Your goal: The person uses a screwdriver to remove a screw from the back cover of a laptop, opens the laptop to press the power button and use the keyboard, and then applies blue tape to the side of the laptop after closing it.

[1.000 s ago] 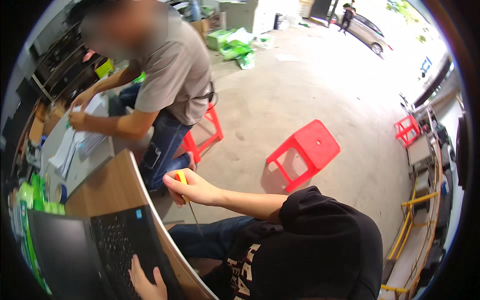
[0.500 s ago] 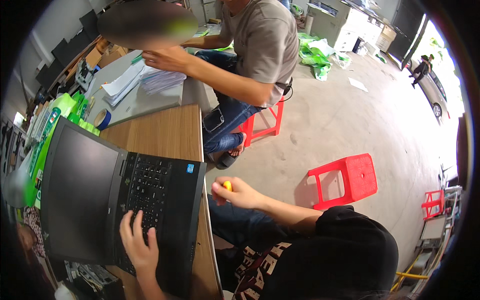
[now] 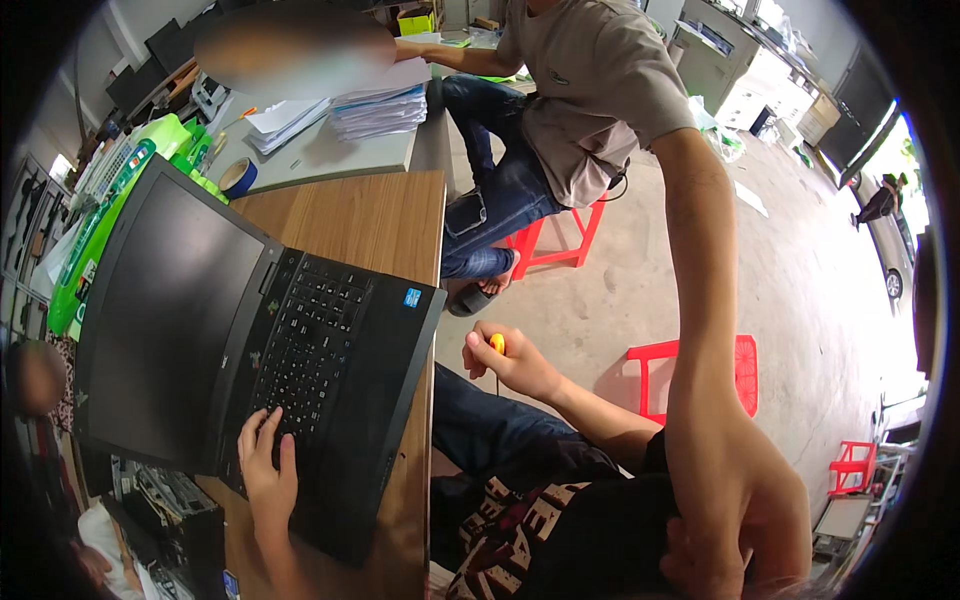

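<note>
My left hand (image 3: 268,480) rests spread on the keyboard of an open black laptop (image 3: 155,315), whose dark screen stands on the left of a wooden desk (image 3: 330,210). My right hand (image 3: 510,365) is closed round the yellow handle of a thin tool (image 3: 497,343), held just past the desk edge beside the laptop; its metal shaft is mostly hidden. A co-worker (image 3: 570,90) in a grey T-shirt sits at the adjoining table; that person's large hand (image 3: 735,500) reaches down close to the camera at lower right, over my black shirt.
Paper stacks (image 3: 378,108), blue tape (image 3: 238,177) and green packages (image 3: 95,235) lie around the desks. Computer parts (image 3: 170,520) sit below the laptop. A red stool (image 3: 746,375) stands on the floor. Other people are at far left and by a car (image 3: 893,270).
The view has swung, moving the laptop up and into fuller view. The co-worker's near arm has left the papers and now stretches down toward the camera. My right hand still holds the tool.
</note>
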`<move>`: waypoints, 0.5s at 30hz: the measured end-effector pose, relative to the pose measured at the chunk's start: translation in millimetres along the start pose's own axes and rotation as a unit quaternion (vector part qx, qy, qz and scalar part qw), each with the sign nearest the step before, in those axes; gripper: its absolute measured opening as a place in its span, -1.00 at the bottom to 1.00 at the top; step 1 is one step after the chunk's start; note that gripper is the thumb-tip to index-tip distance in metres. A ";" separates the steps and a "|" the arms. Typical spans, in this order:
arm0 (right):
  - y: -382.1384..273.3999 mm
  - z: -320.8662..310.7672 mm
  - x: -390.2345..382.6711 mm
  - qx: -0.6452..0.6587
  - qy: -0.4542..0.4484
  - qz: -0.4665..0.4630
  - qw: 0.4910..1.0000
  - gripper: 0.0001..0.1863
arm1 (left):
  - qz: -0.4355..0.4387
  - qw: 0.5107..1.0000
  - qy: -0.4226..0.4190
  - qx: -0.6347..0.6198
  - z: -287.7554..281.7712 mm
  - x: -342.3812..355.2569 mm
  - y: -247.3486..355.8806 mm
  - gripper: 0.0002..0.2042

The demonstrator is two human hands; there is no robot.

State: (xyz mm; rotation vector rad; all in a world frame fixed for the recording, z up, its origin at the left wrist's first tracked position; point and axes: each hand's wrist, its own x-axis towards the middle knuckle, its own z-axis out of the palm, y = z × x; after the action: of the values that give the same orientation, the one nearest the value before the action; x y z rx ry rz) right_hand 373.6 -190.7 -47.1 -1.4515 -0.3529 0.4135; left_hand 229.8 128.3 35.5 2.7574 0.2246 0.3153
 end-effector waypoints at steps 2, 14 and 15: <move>0.2 0.7 -0.2 -0.003 -0.007 -0.012 1.000 -0.61 | -0.032 0.998 -0.038 -0.034 -2.5 -1.5 -0.3 -0.69; 0.8 8.0 -5.0 -0.002 -0.031 0.001 1.000 -0.66 | -0.065 0.997 0.014 -0.026 -21.7 -2.3 -9.1 -0.65; -0.9 7.1 -5.8 -0.006 -0.029 -0.001 1.000 -0.66 | -0.028 0.998 -0.031 -0.039 -17.1 -6.0 -24.0 -0.65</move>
State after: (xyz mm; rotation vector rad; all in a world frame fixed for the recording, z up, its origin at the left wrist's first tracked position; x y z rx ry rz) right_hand 365.1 -187.3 -45.4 -1.4522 -0.4045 0.4525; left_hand 217.0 155.0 41.3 2.6748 0.2664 0.2201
